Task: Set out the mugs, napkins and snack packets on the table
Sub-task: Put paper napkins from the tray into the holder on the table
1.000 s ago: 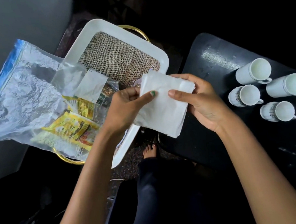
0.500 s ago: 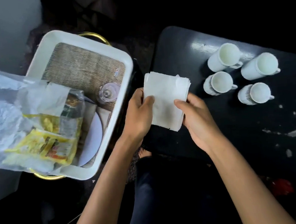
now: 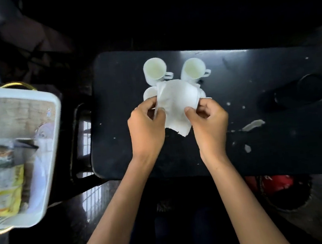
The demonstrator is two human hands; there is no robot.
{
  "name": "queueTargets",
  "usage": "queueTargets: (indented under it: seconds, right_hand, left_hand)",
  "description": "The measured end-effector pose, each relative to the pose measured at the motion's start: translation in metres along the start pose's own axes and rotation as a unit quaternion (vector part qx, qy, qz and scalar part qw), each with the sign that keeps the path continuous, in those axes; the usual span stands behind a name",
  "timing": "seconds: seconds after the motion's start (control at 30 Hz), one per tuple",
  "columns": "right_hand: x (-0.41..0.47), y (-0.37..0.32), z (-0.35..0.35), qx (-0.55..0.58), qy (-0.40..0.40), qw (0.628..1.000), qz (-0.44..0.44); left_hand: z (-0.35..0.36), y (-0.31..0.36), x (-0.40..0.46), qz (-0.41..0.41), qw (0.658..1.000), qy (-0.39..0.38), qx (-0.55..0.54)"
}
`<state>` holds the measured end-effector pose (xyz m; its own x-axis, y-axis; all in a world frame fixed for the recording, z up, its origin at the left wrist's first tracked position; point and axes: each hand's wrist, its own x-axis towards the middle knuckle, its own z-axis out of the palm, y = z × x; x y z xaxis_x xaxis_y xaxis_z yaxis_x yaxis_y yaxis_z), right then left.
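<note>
A stack of white napkins is held above the black table, pinched on the left by my left hand and on the right by my right hand. Behind it stand white mugs: one at the back left, one at the back right. Two more are mostly hidden by the napkins; the rim of one shows on the left. Yellow snack packets lie in a clear bag inside the white tray at the far left.
The tray has gold handles, a woven mat and a glass inside. A dark round holder sits on the table's right side. White scraps dot the tabletop. A red object lies on the floor below.
Both hands carried the napkin stack right, from beside the tray to over the table in front of the mugs. The view swung right, so the tray now sits at the far left.
</note>
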<state>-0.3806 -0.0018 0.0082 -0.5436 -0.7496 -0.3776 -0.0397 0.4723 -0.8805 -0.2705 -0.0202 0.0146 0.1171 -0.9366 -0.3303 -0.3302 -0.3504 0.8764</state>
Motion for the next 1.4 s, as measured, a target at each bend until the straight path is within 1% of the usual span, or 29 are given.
queueTargets:
  seconds: [0.13,0.27,0.4,0.57,0.67,0.83,1.0,1.07,1.13,1.23,1.3,1.4]
  right_hand:
    - [0.026,0.002,-0.063,0.015,0.058,0.998,0.009]
    - [0.058,0.007,-0.13,0.042,0.117,0.992,0.008]
    - [0.091,0.015,-0.192,0.049,0.172,0.984,0.004]
    - [0.127,0.029,-0.246,0.068,0.199,0.978,-0.004]
    - [0.142,0.036,-0.257,0.094,0.19,0.977,-0.006]
    - [0.167,0.053,-0.266,0.132,0.174,0.976,0.018]
    - [0.182,0.064,-0.266,0.112,0.161,0.98,0.035]
    - [0.185,0.068,-0.267,0.082,0.155,0.984,0.039]
    - [0.187,0.073,-0.268,0.009,0.15,0.988,0.034]
    - [0.188,0.081,-0.269,-0.105,0.154,0.982,0.039]
    - [0.187,0.085,-0.269,-0.143,0.146,0.977,0.063]
    - [0.186,0.087,-0.271,-0.155,0.146,0.973,0.084]
  left_hand:
    - [0.07,0.027,-0.015,-0.004,1.0,-0.023,-0.003]
    - [0.148,0.055,-0.028,0.015,0.997,-0.069,-0.013]
    - [0.227,0.077,-0.035,0.047,0.99,-0.132,-0.017]
    - [0.306,0.095,-0.032,0.08,0.977,-0.196,-0.004]
    - [0.326,0.096,-0.022,0.092,0.97,-0.224,-0.025]
    - [0.357,0.09,-0.002,0.081,0.962,-0.262,-0.009]
    - [0.372,0.081,0.012,0.072,0.954,-0.291,0.011]
    - [0.378,0.075,0.015,0.078,0.947,-0.309,0.051]
    - [0.384,0.068,0.017,0.095,0.938,-0.311,0.121]
    - [0.391,0.062,0.017,0.101,0.932,-0.27,0.218]
    - [0.391,0.058,0.016,0.102,0.928,-0.262,0.247]
    - [0.39,0.053,0.014,0.094,0.927,-0.273,0.239]
